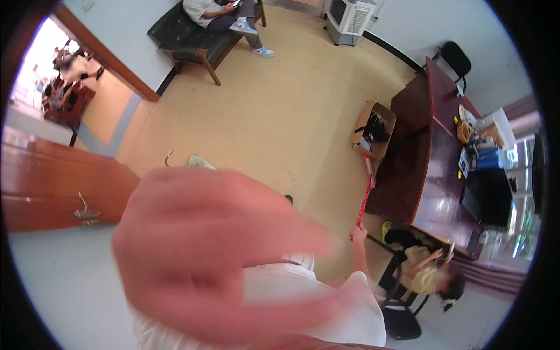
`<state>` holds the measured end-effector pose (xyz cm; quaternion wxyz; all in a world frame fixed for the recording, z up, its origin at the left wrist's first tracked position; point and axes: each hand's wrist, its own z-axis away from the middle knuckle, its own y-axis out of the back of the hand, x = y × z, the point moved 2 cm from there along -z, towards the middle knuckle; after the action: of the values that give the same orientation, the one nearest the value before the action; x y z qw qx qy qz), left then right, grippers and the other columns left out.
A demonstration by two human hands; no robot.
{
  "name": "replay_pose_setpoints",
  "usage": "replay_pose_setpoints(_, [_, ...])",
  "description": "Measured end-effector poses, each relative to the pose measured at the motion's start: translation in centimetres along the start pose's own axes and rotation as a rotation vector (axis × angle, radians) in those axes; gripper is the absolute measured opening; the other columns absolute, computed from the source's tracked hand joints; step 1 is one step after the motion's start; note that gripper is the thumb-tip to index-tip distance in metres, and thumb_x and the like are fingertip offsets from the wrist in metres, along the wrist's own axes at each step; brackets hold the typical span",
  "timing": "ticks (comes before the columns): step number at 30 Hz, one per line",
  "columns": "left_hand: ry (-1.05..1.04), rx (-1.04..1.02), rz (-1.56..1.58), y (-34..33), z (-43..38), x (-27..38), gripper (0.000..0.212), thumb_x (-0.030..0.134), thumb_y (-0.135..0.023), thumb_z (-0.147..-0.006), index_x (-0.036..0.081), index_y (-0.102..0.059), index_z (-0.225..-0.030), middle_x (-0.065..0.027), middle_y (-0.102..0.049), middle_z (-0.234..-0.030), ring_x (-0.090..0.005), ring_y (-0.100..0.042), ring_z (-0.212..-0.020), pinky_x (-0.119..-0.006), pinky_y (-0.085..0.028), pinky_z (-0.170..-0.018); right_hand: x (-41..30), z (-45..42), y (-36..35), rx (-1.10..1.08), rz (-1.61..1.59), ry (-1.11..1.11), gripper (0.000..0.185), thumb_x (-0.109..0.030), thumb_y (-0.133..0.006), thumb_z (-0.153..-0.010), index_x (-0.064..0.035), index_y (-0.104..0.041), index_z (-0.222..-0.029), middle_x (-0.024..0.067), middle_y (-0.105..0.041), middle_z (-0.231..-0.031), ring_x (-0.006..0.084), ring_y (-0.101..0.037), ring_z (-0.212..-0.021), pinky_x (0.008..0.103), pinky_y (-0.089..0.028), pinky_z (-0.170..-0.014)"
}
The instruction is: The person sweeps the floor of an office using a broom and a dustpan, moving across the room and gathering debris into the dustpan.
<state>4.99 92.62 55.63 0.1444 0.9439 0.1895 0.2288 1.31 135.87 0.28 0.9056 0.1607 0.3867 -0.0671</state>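
Close to the camera, my left hand [210,245] covers much of the lower middle of the view. It is blurred, with curled fingers, and a gap by its thumb shows my white clothing [280,284]. Whether it grips anything cannot be made out. On the right, my right hand [358,234] is closed around the thin red handle of a long tool [363,205]. The tool's wider pinkish-red end [369,170] is beside an open cardboard box [362,124] on the floor. Dark items [377,129] lie in that box.
A dark red desk [437,183] with a monitor [488,194] stands right. A seated person [424,271] is near its front end; another sits on a black bench [175,33]. An air cooler [350,19] is at the back. An open brown door [57,183] stands left; a pale object [201,162] lies on the floor.
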Motion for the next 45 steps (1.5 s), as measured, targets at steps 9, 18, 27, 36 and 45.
replay_pose_setpoints(9, [-0.142, -0.084, -0.038, -3.2, 1.2, 4.1, 0.019, -0.001, -0.049, -0.072, 0.005, -0.059, -0.087, -0.011, -0.059, -0.078, -0.0199, -0.054, -0.06, -0.028, -0.043, -0.048, 3.2, -5.6, -6.2, 0.004, 0.341, 0.018, 0.005, -0.006, -0.043, -0.079, -0.003, -0.045, -0.076, 0.0071, -0.046, -0.052, 0.0176, -0.046, -0.038, 0.0322, -0.035, -0.034])
replay_pose_setpoints(18, [-0.226, 0.041, -0.08, 5.3, 6.2, 3.2, 0.02, -0.001, -0.048, -0.073, 0.007, -0.055, -0.091, -0.0084, -0.057, -0.073, -0.0188, -0.052, -0.054, -0.028, -0.041, -0.044, 3.4, 4.1, -15.0, -0.04, 0.118, -0.014, 0.018, 0.004, -0.04, -0.071, -0.0096, -0.03, -0.065, 0.0046, -0.035, -0.048, 0.0187, -0.039, -0.032, 0.0327, -0.025, -0.027])
replay_pose_setpoints(27, [1.043, -0.003, -0.206, 4.8, 32.7, -13.7, 0.018, 0.006, -0.046, -0.078, 0.002, -0.055, -0.093, -0.0132, -0.057, -0.076, -0.0269, -0.055, -0.07, -0.032, -0.044, -0.063, -0.6, 14.1, -25.8, -0.14, -0.347, -0.375, 0.013, 0.004, -0.038, -0.073, -0.0088, -0.035, -0.071, 0.0028, -0.034, -0.046, 0.0138, -0.036, -0.032, 0.0252, -0.027, -0.028])
replay_pose_setpoints(36, [2.207, -0.333, 0.238, 2.5, 80.6, -4.5, 0.028, 0.022, -0.049, -0.079, 0.0, -0.059, -0.095, -0.0148, -0.061, -0.086, -0.024, -0.058, -0.081, -0.032, -0.044, -0.073, -2.9, 20.6, -18.5, -0.383, -0.885, -0.47, 0.01, -0.006, -0.042, -0.082, -0.0098, -0.041, -0.072, -0.0039, -0.037, -0.051, 0.0049, -0.033, -0.037, 0.0155, -0.028, -0.029])
replay_pose_setpoints(45, [2.077, -0.401, 0.037, 8.4, 77.5, -8.0, 0.03, 0.022, -0.05, -0.078, -0.001, -0.06, -0.094, -0.0115, -0.062, -0.086, -0.0193, -0.057, -0.08, -0.03, -0.044, -0.074, -2.8, 17.3, -11.7, 0.052, -0.702, -0.412, 0.012, -0.002, -0.044, -0.077, -0.01, -0.038, -0.07, -0.0035, -0.037, -0.05, 0.0058, -0.037, -0.038, 0.0179, -0.028, -0.031])
